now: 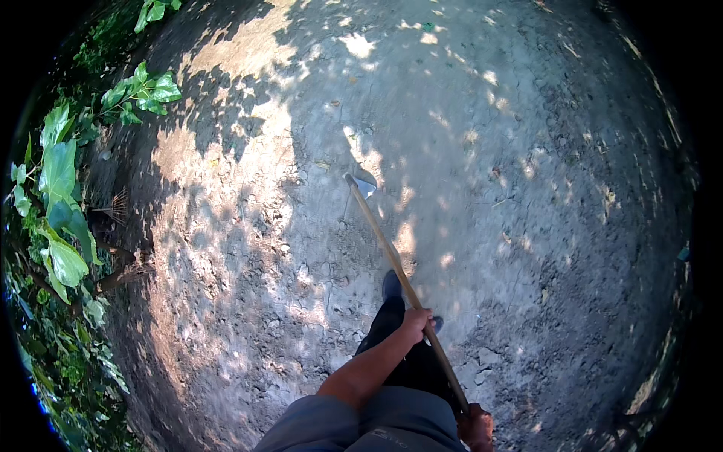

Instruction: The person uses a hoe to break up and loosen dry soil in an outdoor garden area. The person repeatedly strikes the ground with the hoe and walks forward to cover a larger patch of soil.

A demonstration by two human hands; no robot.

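A hoe with a long wooden handle (375, 226) slants from the lower right up to the middle of the view. Its metal blade (366, 186) is at the far end, over dry soil; whether it touches the ground I cannot tell. My left hand (417, 324) is wrapped around the middle of the handle, the arm reaching across my body. Close to my right hip, my right hand (476, 427) grips the near end of the handle. One dark shoe (391, 286) shows left of the handle, and the other (437, 323) is partly hidden behind it.
Cracked, crumbly bare soil (508, 294) spreads all around, dappled with sun and shade. Large green leaves (59, 169) and a leafy branch (141, 93) hang along the left. Beneath them are a fan-shaped rake head (117, 208) and a brown tree trunk or branch (123, 274).
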